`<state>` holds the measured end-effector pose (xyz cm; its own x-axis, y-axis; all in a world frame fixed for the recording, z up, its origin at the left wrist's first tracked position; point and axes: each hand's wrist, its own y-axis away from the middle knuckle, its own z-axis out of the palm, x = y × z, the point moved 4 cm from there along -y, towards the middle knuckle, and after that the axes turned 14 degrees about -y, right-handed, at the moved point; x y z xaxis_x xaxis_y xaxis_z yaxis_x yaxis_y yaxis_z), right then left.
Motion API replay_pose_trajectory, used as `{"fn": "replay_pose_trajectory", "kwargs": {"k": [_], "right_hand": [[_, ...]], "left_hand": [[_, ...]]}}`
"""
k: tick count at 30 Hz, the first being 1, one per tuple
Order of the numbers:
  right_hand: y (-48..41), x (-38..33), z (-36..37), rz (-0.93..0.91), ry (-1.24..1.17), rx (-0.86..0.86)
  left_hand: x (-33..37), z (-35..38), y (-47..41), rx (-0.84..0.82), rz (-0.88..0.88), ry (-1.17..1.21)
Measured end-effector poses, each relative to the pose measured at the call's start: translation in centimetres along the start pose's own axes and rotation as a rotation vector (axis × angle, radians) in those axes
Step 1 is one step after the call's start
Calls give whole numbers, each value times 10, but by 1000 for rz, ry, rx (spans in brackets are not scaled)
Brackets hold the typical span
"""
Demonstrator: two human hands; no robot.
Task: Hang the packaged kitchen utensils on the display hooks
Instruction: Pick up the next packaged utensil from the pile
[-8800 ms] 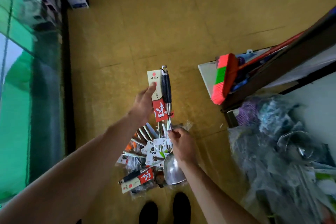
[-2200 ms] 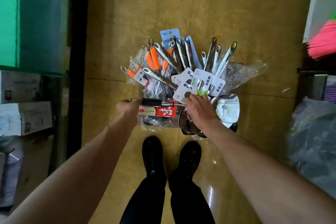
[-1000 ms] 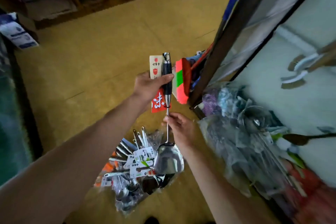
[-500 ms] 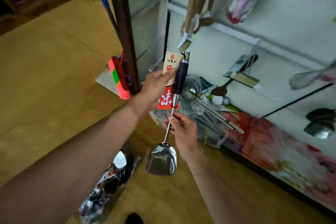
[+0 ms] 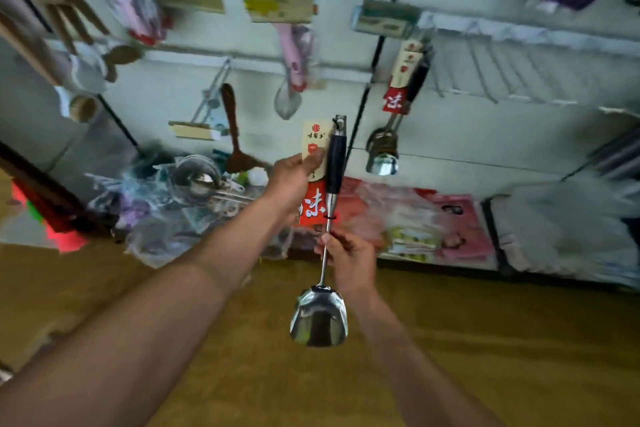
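I hold a steel spatula [image 5: 319,318] upright, blade down, with a black handle and a cream-and-red card tag [image 5: 313,163] tied to it. My left hand [image 5: 293,174] grips the tag and handle near the top. My right hand [image 5: 348,257] pinches the thin metal shaft below the tag. The hanging hole at the handle's top points up toward the white display wall. To the upper right, matching tagged utensils [image 5: 398,107] hang from a display hook [image 5: 414,36].
Other goods hang on the wall: a dark wooden spatula [image 5: 234,135], a pink-handled ladle [image 5: 292,80], carded packs. A wire rack [image 5: 519,73] sits at the right. Bagged utensils [image 5: 194,191] and printed packages [image 5: 433,222] line the wall's base on the yellow floor.
I have turned from the floor pile to face the display wall. Both hands keep their hold on the spatula, which now stands in front of the hooks.
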<state>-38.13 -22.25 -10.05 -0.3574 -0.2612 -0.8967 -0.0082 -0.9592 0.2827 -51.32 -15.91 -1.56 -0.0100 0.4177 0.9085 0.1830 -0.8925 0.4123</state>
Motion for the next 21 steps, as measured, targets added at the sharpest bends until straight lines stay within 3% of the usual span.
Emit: {"fn": "replay_pose_trajectory", "kwargs": {"k": [4,9,21], "right_hand": [[-20,-43,-86,-8,12,97],[-36,-64,-143,15,4,150],[-106,-74,-161,38,51,206]], "left_hand": [[14,97,-1,-66,-14,-29],[16,164,-16,-43,6,-125],[30,194,-63,-49,243,-205]]}}
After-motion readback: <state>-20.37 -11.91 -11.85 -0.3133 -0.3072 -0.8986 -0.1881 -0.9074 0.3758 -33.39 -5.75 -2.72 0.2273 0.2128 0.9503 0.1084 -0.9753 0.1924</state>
